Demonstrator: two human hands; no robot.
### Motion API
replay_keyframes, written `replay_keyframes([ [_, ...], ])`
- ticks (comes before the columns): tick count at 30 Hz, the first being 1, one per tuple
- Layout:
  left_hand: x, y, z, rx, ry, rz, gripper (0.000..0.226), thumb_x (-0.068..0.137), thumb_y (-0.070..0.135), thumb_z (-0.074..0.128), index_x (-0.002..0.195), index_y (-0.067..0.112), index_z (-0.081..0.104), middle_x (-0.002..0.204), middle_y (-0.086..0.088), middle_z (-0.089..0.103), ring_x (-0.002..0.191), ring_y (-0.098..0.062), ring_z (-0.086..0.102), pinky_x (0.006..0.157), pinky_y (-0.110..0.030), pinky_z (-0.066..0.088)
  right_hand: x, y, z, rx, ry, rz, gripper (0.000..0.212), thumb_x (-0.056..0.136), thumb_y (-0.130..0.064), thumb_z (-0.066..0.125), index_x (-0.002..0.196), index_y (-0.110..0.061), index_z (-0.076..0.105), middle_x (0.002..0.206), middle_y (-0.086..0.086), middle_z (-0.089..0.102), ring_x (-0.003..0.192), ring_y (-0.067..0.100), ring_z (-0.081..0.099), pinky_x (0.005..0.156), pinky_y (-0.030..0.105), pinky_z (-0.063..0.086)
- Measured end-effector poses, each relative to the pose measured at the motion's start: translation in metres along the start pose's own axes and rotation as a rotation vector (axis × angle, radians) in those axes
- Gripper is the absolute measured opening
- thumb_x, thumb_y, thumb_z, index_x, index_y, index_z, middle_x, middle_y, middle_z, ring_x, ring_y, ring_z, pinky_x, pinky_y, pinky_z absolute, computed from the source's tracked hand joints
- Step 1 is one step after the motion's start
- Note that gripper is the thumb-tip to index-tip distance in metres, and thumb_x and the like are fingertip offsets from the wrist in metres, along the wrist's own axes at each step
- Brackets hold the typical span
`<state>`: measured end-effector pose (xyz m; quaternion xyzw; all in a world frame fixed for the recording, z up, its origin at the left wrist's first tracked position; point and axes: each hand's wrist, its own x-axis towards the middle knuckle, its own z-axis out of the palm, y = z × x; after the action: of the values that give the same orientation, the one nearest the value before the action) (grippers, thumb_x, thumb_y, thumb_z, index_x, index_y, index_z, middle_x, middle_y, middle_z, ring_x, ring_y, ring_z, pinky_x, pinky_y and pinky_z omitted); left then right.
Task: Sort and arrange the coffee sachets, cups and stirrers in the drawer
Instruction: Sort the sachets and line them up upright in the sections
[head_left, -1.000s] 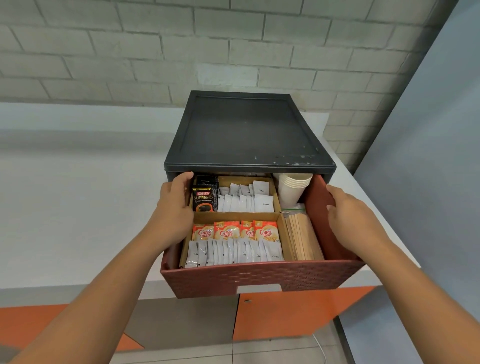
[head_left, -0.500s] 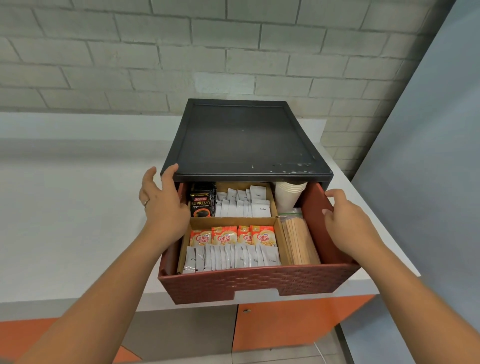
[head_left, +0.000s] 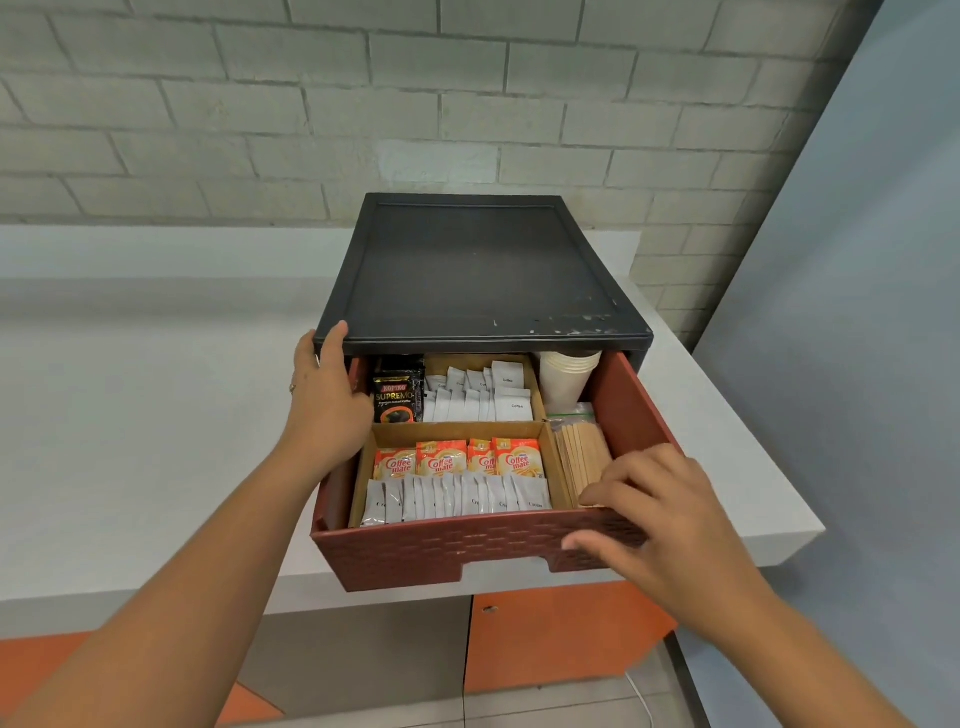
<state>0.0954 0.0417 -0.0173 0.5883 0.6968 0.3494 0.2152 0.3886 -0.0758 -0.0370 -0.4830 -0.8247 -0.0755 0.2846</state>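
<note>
Grey brick wall (head_left: 467, 104) fills the background. Below it a white counter (head_left: 130, 441) carries a black case (head_left: 478, 270) with its red drawer (head_left: 441, 551) pulled out past the counter edge, above orange cupboard doors (head_left: 561, 639). Your left hand (head_left: 324, 410) lies against the front left corner of the case, one fingertip on its top edge, the fingers nearly straight and holding nothing; it hides the left wall of the drawer. Your right hand (head_left: 660, 519) grips the front wall of the drawer near the right corner, thumb outside on the patterned face and curled fingers over the rim. It covers the near ends of the wooden stirrers (head_left: 579, 462) that lie along the right side. Cardboard dividers (head_left: 457, 428) make two compartments. In the back one, black coffee sachets (head_left: 397, 397) stand beside white coffee sachets (head_left: 478, 400). In the front one, orange creamer sachets (head_left: 457, 460) stand behind a row of white creamer sachets (head_left: 457, 501). Stacked paper cups (head_left: 566, 379) sit in the back right corner, their tops under the overhang of the case.
</note>
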Motion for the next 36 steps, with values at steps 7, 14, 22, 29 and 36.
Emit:
replay_keyframes([
  [7, 0.014, -0.010, -0.019, 0.126, -0.045, 0.068, 0.065, 0.097, 0.048, 0.054, 0.154, 0.028, 0.029, 0.165, -0.001, 0.013, 0.152, -0.028, 0.010, 0.119, -0.052, 0.017, 0.007, 0.002, 0.007, 0.048, 0.073, 0.006, 0.024, 0.086, -0.044, 0.066, 0.089, -0.020, 0.067, 0.087, -0.010, 0.057, 0.078, 0.013, 0.046, 0.064, 0.031, 0.045],
  [14, 0.012, -0.004, -0.027, 0.164, -0.184, 0.137, 0.075, 0.095, 0.061, 0.041, 0.157, 0.023, 0.021, 0.166, 0.006, 0.006, 0.153, -0.017, 0.005, 0.123, -0.048, 0.011, 0.025, 0.005, 0.022, 0.011, 0.076, 0.097, 0.028, 0.082, -0.038, 0.069, 0.100, -0.017, 0.064, 0.102, -0.006, 0.056, 0.093, 0.013, 0.048, 0.078, 0.022, 0.041],
  [22, 0.004, -0.001, -0.038, 0.186, -0.285, 0.159, 0.113, 0.065, 0.080, 0.048, 0.158, 0.025, 0.012, 0.166, 0.008, -0.001, 0.153, -0.016, 0.001, 0.124, -0.049, 0.009, 0.073, 0.028, 0.053, -0.041, 0.101, 0.263, 0.035, 0.076, -0.038, 0.078, 0.102, -0.026, 0.058, 0.107, -0.008, 0.053, 0.098, 0.010, 0.043, 0.079, 0.021, 0.039],
  [29, 0.010, -0.016, -0.019, 0.325, -0.107, 0.231, 0.113, 0.070, 0.050, 0.083, 0.157, 0.021, 0.017, 0.166, 0.003, 0.008, 0.152, -0.019, 0.008, 0.124, -0.045, 0.010, 0.108, 0.046, 0.058, -0.171, 0.010, 0.231, 0.072, 0.078, -0.042, 0.076, 0.140, -0.019, 0.046, 0.148, 0.002, 0.042, 0.140, 0.026, 0.030, 0.114, 0.048, 0.026],
  [36, 0.015, -0.029, 0.006, 0.244, 0.209, 0.302, 0.074, 0.079, 0.013, 0.081, 0.144, 0.012, 0.044, 0.154, -0.004, 0.039, 0.142, -0.025, 0.035, 0.118, -0.040, 0.028, 0.127, 0.047, 0.066, -0.150, 0.020, 0.271, 0.058, 0.078, -0.035, 0.078, 0.129, -0.018, 0.056, 0.133, 0.002, 0.054, 0.125, 0.027, 0.043, 0.109, 0.044, 0.031],
])
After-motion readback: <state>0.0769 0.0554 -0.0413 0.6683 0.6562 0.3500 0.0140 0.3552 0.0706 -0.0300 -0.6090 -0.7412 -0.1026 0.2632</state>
